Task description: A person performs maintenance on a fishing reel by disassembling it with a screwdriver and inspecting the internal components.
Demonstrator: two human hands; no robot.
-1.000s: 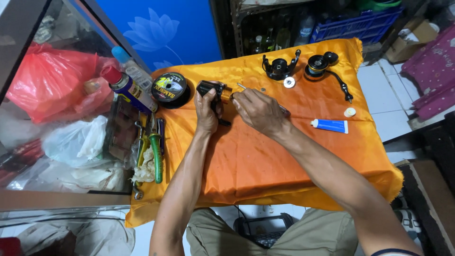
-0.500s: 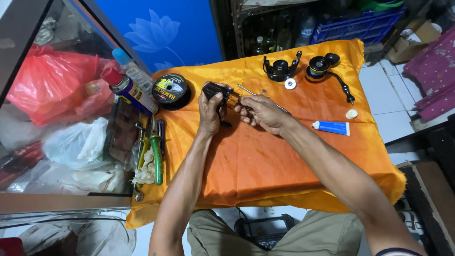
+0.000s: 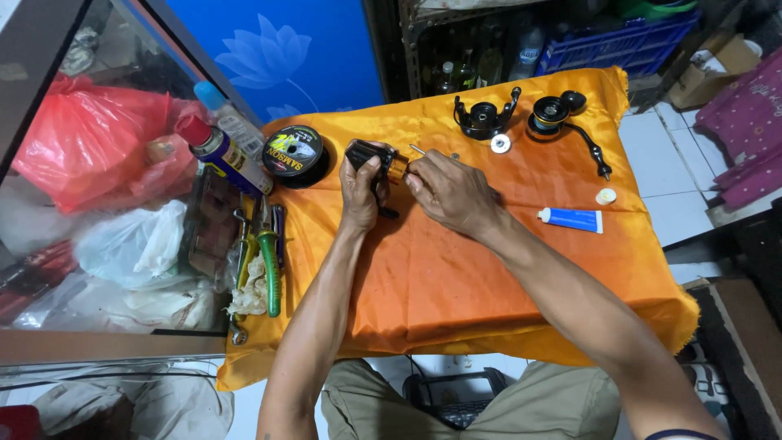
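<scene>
Orange cloth (image 3: pixel 456 285) over table, tiled floor (image 3: pixel 668 163), blue wall panel (image 3: pixel 277 49)

A cramped repair workshop — orange-draped bench (image 3: pixel 456 277), pliers (image 3: pixel 269 269), spray can (image 3: pixel 220 151), dismantled reel parts (image 3: pixel 485 121), crated bottles (image 3: pixel 464 73).

The left hand (image 3: pixel 361 189) held a black reel body (image 3: pixel 368 153) over the bench (image 3: pixel 456 285) with its orange cloth. The right hand (image 3: pixel 450 192) pinched a thin metal tool (image 3: pixel 417 150) at the reel's gold part. A blue tube (image 3: pixel 572 219) lay nearby, and a line spool (image 3: pixel 293 152) sat just left
</scene>
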